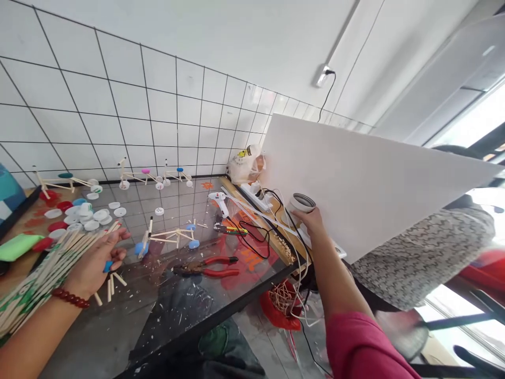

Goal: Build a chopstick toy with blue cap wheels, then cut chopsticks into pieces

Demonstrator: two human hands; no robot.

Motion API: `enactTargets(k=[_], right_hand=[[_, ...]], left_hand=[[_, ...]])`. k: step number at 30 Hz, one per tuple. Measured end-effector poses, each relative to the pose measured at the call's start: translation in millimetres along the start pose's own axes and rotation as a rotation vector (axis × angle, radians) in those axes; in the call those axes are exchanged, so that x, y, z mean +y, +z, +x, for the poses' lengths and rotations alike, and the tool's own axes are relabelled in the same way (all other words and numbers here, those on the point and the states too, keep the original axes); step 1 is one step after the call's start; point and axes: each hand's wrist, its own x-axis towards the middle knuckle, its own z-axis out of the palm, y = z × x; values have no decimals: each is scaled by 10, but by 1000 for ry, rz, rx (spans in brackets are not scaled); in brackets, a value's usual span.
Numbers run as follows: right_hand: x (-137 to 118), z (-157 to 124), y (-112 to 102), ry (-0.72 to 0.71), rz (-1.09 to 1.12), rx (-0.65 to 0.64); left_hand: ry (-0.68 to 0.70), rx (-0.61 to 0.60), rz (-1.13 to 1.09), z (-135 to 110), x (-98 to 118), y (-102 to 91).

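At the lower left, my left hand (pixel 98 258) is closed with curled fingers, and a small blue bottle cap (pixel 107 266) shows between them. It is beside a bundle of wooden chopsticks (pixel 43 271) with green-printed paper, and several short stick pieces (pixel 111 284) lie just below it. My right hand (pixel 310 220) reaches out to the right and grips a white round cup (pixel 302 203) with a dark inside. Between the hands, a small stick-built model car (pixel 173 237) with blue cap wheels rests on the table.
Red-handled pliers (pixel 209 267) and a white glue gun (pixel 220 202) lie on the clear table cover. White and red caps (pixel 92 216) are piled at left, near more stick models (pixel 144 176). Cables run past a power strip (pixel 258 197). A white board (pixel 355 173) stands at right.
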Motion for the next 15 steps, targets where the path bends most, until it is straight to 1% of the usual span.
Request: enactTargets(k=[3, 6, 8, 10, 12, 13, 15], right_hand=[[-29, 25, 97, 47, -26, 130], [-53, -8, 151, 74, -41, 253], [-115, -35, 144, 62, -23, 320], [-255, -44, 85, 26, 8, 374], [-494, -34, -31, -63, 59, 401], [-652, -32, -107, -130, 91, 400], [-1037, -71, -279, -383, 243, 384]], left_hand=[[-1, 2, 18, -51, 27, 34], [-4, -1, 22, -96, 63, 68], [0, 3, 20, -109, 76, 80], [1, 4, 13, -110, 80, 81], [6, -1, 5, -107, 79, 75], [6, -5, 7, -106, 79, 69], [1, -11, 15, -107, 81, 58]])
